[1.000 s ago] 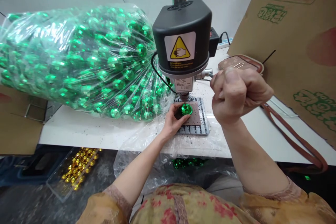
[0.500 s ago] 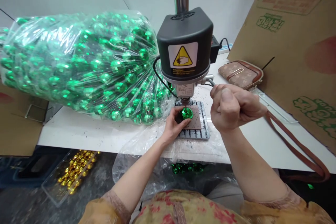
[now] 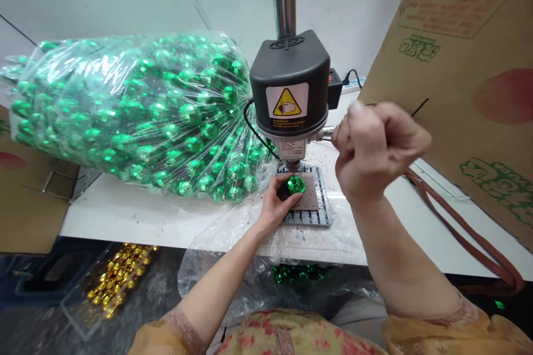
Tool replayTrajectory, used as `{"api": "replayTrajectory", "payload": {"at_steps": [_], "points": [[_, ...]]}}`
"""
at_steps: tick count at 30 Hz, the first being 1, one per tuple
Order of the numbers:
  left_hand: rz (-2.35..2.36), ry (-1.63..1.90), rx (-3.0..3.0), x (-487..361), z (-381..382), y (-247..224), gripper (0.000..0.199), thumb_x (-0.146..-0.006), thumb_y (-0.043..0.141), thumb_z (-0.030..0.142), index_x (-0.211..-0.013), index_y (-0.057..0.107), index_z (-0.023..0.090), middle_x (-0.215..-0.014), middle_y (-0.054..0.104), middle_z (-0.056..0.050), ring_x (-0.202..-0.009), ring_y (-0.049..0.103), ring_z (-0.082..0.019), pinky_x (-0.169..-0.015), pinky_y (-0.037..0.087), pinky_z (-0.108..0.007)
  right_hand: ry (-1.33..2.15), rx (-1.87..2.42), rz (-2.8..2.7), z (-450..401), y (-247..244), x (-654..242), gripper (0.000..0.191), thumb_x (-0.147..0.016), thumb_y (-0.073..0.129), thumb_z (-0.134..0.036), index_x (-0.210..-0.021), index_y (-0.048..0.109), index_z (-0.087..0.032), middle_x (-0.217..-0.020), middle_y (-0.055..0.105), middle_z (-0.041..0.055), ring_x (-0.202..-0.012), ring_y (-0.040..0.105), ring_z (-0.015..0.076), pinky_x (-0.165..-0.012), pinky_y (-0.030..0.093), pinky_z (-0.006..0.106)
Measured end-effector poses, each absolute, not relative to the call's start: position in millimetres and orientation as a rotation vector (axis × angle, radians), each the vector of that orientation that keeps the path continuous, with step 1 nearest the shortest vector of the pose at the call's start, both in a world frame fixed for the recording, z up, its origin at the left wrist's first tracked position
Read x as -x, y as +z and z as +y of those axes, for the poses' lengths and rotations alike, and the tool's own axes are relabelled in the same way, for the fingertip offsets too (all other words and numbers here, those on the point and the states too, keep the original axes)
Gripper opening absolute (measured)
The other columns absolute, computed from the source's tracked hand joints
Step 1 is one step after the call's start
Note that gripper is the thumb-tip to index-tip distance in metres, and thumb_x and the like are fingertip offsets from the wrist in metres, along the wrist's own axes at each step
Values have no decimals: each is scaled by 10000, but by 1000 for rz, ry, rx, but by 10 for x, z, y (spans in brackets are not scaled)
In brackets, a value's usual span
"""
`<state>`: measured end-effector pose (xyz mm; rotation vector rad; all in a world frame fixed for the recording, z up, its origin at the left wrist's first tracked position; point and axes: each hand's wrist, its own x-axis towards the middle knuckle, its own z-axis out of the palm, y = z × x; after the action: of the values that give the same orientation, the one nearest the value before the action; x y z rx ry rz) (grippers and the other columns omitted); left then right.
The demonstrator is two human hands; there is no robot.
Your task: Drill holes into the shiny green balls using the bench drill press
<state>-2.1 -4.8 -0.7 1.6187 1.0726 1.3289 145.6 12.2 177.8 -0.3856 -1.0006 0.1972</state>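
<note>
A shiny green faceted ball point(image 3: 296, 184) sits on a brownish pad point(image 3: 308, 199) over the slotted metal base point(image 3: 325, 213) of a small drill press point(image 3: 290, 80). My left hand point(image 3: 277, 199) pinches the ball from its left side between thumb and fingers. Right above the ball is the drill's chuck point(image 3: 293, 165); whether the bit is inside the ball I cannot tell. My right hand point(image 3: 375, 150) is closed in a fist at the end of the press's feed lever point(image 3: 326, 133), most of which the fingers hide.
A clear plastic bag point(image 3: 137, 116) packed with green balls fills the table's left. At right stand a large cardboard box point(image 3: 462, 83) and a brown strap point(image 3: 453, 216). Below the table's front edge, a clear bin point(image 3: 83, 321) holds gold balls point(image 3: 119, 277). Dark shavings dot the base.
My right hand has risen, covering the patterned purse behind it. My left hand still holds the green ball in the same spot under the drill. The view has shifted slightly.
</note>
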Motion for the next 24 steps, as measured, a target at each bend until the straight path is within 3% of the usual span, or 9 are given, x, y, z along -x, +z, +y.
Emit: {"api": "replayTrajectory", "payload": {"at_steps": [3, 9, 16, 24], "points": [[1096, 1364, -1570, 10, -72, 8, 494, -800, 848, 398, -1183, 595, 216, -1216, 687, -100, -1155, 670, -254, -1029, 534, -444, 325, 412, -1012, 187, 2013, -1468, 462, -876, 622, -127, -534, 318, -197, -440, 301, -72, -379, 266, 36, -398, 195, 261], [1225, 1488, -1566, 49, -205, -5, 468, -760, 874, 384, -1081, 580, 213, -1120, 662, -75, -1090, 664, -240, -963, 534, -408, 354, 465, -1013, 232, 2064, -1494, 547, -864, 718, -365, -547, 297, -222, -438, 305, -71, -386, 255, 51, -405, 210, 275], [1359, 1676, -1841, 125, -506, 60, 476, -760, 875, 427, -1023, 530, 233, -1121, 639, -72, -1066, 668, -249, -938, 526, -432, 371, 341, -985, 278, 2065, -1492, 504, -804, 756, -250, -519, 341, -224, -395, 324, -87, -325, 269, 38, -346, 163, 253], [1187, 1606, -2119, 216, -1001, 148, 478, -784, 864, 395, -1161, 598, 274, -1147, 666, -92, -1046, 694, -263, -849, 595, -418, 336, 354, -968, 326, 2076, -1503, 631, -728, 818, -520, -497, 299, -245, -369, 282, -92, -297, 258, 37, -326, 117, 263]]}}
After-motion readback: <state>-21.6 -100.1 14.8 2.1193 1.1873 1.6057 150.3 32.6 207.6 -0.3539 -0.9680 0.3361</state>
